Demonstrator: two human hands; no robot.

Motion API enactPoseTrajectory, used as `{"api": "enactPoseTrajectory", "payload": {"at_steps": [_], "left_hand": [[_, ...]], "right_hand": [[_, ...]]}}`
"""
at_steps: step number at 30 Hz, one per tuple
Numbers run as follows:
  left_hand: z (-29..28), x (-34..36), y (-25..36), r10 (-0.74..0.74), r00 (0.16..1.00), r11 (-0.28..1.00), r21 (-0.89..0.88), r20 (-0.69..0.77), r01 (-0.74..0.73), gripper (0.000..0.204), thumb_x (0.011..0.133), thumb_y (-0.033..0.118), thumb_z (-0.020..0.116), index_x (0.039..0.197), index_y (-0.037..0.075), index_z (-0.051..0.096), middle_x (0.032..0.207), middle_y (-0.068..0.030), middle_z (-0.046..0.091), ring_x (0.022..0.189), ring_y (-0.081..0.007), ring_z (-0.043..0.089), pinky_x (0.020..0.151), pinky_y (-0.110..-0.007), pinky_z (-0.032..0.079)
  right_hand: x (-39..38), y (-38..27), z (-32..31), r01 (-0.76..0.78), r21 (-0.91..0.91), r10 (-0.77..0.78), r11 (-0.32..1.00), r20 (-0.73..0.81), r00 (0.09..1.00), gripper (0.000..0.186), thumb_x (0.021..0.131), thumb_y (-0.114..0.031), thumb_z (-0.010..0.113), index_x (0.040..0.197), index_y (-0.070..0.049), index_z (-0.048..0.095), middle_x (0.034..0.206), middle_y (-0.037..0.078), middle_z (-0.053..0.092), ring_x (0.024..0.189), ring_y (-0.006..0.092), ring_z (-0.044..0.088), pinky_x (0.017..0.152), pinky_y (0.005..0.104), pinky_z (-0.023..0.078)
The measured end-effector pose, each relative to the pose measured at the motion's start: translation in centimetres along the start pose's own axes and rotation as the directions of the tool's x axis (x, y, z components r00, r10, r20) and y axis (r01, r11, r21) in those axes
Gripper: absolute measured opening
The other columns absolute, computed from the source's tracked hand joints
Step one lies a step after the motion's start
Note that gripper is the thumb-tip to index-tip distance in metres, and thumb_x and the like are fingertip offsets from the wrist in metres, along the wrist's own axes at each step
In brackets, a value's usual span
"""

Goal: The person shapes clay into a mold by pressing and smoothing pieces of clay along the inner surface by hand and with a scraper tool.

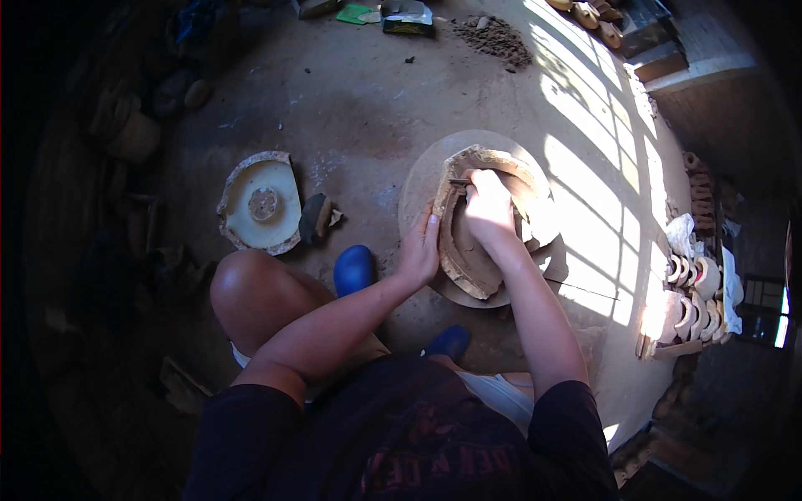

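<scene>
A broken-edged, ring-shaped clay mould (459, 262) with a thick pale wall sits on a round board (419, 177) in front of me. Against the outer left side of that wall lies my left hand (420, 250), its fingers stretched along it rather than wrapped round. My right hand (490, 207) reaches inside the mould, closed on a thin flat tool (459, 181) whose end points left at the inner wall. Brown clay lines part of the inside. The right hand hides some of the mould's floor, and the tool's grip end is covered by the fingers.
Left of my feet lies a broken white-lined mould (284, 199) with a round centre lump, beside a dark chunk (315, 219). A heap of brown crumbs (494, 42) and a dark box (407, 17) are far ahead. Curved clay pieces (693, 305) stand stacked at right.
</scene>
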State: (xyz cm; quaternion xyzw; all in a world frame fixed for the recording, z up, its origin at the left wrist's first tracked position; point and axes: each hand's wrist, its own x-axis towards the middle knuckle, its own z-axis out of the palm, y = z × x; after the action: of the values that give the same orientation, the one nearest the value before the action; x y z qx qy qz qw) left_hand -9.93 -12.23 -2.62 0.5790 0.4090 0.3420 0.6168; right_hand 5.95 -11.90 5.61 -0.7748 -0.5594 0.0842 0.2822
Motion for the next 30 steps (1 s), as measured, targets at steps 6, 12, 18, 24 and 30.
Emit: {"api": "enactPoseTrajectory", "payload": {"at_steps": [6, 12, 18, 24, 30], "left_hand": [[-0.6, -0.2, 1.0, 0.008, 0.999, 1.000, -0.019, 0.037, -0.007, 0.050, 0.116, 0.028, 0.039, 0.156, 0.002, 0.051, 0.149, -0.0266, 0.060, 0.141, -0.0402, 0.055, 0.120, -0.043, 0.040], [-0.6, 0.4, -0.2, -0.025, 0.997, 0.991, -0.132, 0.067, 0.034, 0.052, 0.115, 0.028, 0.039, 0.157, 0.000, 0.050, 0.151, -0.0246, 0.060, 0.144, -0.0346, 0.055, 0.121, -0.039, 0.037], [-0.5, 0.9, -2.1, 0.003, 0.992, 0.915, -0.400, 0.127, 0.048, 0.054, 0.114, 0.028, 0.038, 0.157, -0.002, 0.051, 0.153, -0.0181, 0.060, 0.143, -0.0242, 0.054, 0.122, -0.034, 0.035], [-1.0, 1.4, -1.9, 0.018, 0.987, 0.920, -0.390, 0.158, 0.045, 0.054, 0.113, 0.026, 0.039, 0.157, -0.003, 0.051, 0.153, -0.0164, 0.060, 0.144, -0.0218, 0.052, 0.123, -0.033, 0.034], [-1.4, 2.6, -1.2, -0.003, 0.978, 0.898, -0.429, 0.208, 0.094, 0.054, 0.112, 0.026, 0.041, 0.157, -0.003, 0.050, 0.154, -0.0147, 0.060, 0.143, -0.0209, 0.051, 0.123, -0.032, 0.033]], "right_hand": [[0.3, -0.2, -0.6, -0.082, 0.000, 0.082, 0.997, -0.053, 0.995, 0.021, 0.098, -0.003, 0.062, 0.116, -0.002, 0.070, 0.111, 0.022, 0.071, 0.107, 0.0412, 0.070, 0.097, 0.0446, 0.055], [-0.8, 0.0, -0.1, -0.025, -0.012, 0.025, 1.000, -0.013, 1.000, 0.021, 0.097, -0.005, 0.062, 0.116, -0.003, 0.071, 0.110, 0.020, 0.071, 0.104, 0.0398, 0.070, 0.096, 0.0456, 0.055], [-2.9, 2.0, 0.5, 0.181, -0.078, -0.185, 0.980, -0.042, 0.982, 0.023, 0.095, -0.005, 0.063, 0.116, -0.005, 0.072, 0.108, 0.017, 0.072, 0.103, 0.0389, 0.071, 0.093, 0.0455, 0.056], [-4.0, 0.6, -0.9, 0.143, -0.038, -0.138, 0.989, 0.113, 0.984, 0.022, 0.100, -0.008, 0.058, 0.116, -0.005, 0.072, 0.111, 0.019, 0.072, 0.102, 0.0409, 0.071, 0.090, 0.0478, 0.058], [-5.0, -0.2, -2.8, 0.063, 0.042, -0.071, 0.997, 0.229, 0.971, 0.024, 0.098, -0.007, 0.061, 0.119, -0.005, 0.072, 0.111, 0.018, 0.073, 0.104, 0.0391, 0.072, 0.091, 0.0446, 0.058]]}}
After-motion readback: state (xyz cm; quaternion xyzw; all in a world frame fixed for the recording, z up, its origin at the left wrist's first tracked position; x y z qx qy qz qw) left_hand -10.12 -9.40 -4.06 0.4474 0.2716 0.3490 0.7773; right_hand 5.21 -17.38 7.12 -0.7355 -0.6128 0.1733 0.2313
